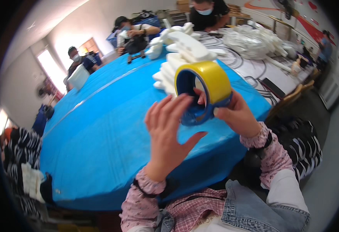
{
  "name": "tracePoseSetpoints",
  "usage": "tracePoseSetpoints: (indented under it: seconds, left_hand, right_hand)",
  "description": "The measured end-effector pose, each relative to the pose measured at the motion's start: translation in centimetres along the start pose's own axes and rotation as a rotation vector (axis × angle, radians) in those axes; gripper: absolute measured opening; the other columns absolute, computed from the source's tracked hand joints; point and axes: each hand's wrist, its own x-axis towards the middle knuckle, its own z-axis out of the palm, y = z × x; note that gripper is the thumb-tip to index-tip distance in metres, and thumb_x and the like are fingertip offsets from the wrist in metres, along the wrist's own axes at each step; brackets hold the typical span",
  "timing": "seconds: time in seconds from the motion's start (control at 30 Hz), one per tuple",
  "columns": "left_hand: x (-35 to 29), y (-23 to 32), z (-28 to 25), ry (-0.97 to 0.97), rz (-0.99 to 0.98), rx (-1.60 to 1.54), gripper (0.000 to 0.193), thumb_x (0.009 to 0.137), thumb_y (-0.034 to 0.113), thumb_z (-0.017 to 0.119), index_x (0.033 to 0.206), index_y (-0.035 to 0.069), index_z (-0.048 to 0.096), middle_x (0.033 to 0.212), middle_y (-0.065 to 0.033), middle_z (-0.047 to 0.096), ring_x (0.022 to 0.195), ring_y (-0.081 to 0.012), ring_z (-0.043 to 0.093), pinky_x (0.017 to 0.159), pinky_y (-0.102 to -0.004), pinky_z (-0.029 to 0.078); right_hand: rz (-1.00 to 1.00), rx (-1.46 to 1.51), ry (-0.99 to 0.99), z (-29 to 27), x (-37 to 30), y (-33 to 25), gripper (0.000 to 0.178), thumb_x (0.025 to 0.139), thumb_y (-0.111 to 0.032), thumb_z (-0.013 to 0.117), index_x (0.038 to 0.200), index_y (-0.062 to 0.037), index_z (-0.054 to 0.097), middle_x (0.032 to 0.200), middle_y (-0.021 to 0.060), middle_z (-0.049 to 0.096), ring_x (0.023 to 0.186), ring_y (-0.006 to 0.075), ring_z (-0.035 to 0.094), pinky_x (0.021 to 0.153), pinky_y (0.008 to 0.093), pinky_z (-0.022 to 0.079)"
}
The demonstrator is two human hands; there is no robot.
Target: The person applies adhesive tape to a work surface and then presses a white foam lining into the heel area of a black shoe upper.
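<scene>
My right hand [237,114] holds a roll of yellow tape [210,81] on a blue dispenser frame [194,116], thumb through the roll's core. The roll is raised above the blue-covered table [100,127]. My left hand [167,127] is spread with fingers apart, its fingertips touching the blue frame's left side. Both forearms wear pink patterned sleeves.
A stack of white foam pieces [179,48] lies on the table behind the tape. Further right are clear plastic bags [247,42] and black cables [231,58]. Other people sit at the far edge and left side. A chair [289,98] stands at the right.
</scene>
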Motion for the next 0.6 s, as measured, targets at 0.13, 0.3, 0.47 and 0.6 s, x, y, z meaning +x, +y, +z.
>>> tracePoseSetpoints:
  seconds: [0.13, 0.3, 0.47, 0.6]
  left_hand:
    - [-1.5, -0.2, -1.5, 0.049, 0.059, 0.208, 0.044, 0.067, 0.023, 0.08, 0.105, 0.012, 0.061, 0.111, 0.0005, 0.06, 0.122, -0.0236, 0.045, 0.109, -0.0491, 0.021]
    - [-2.9, -1.0, -2.8, -0.078, 0.152, 0.454, 0.034, 0.066, 0.022, 0.074, 0.097, 0.012, 0.062, 0.097, 0.0036, 0.059, 0.113, -0.0187, 0.049, 0.112, -0.0508, 0.019]
    - [-2.6, 0.2, -4.2, -0.174, 0.287, 0.578, 0.024, 0.073, 0.01, 0.063, 0.096, 0.008, 0.061, 0.099, 0.0012, 0.057, 0.116, -0.0193, 0.048, 0.111, -0.0507, 0.021]
    - [-3.0, 0.4, -5.3, -0.085, 0.18, 0.582, 0.024, 0.075, 0.011, 0.062, 0.098, 0.012, 0.062, 0.121, -0.0045, 0.054, 0.126, -0.0245, 0.044, 0.111, -0.053, 0.021]
  right_hand:
    - [-0.057, -0.493, -0.071, 3.0, 0.8, -1.8, 0.063, 0.081, -0.027, 0.074, 0.129, 0.0011, 0.045, 0.129, 0.011, 0.049, 0.125, 0.0257, 0.044, 0.106, 0.0389, 0.034]
    - [-0.668, -1.604, -0.259, 5.9, 0.8, -3.8, 0.082, 0.065, -0.043, 0.08, 0.128, -0.002, 0.047, 0.123, 0.0147, 0.05, 0.116, 0.0316, 0.048, 0.099, 0.0413, 0.038]
    - [-0.56, -1.763, -0.601, 5.8, 2.5, -1.0, 0.044, 0.064, -0.039, 0.076, 0.082, -0.0027, 0.061, 0.089, 0.0091, 0.059, 0.085, 0.0232, 0.055, 0.078, 0.0343, 0.044]
    - [-0.631, -1.67, -0.484, 6.6, 2.5, 0.0, 0.038, 0.067, -0.038, 0.076, 0.073, -0.0043, 0.059, 0.081, 0.0068, 0.058, 0.078, 0.0216, 0.056, 0.074, 0.0336, 0.044]
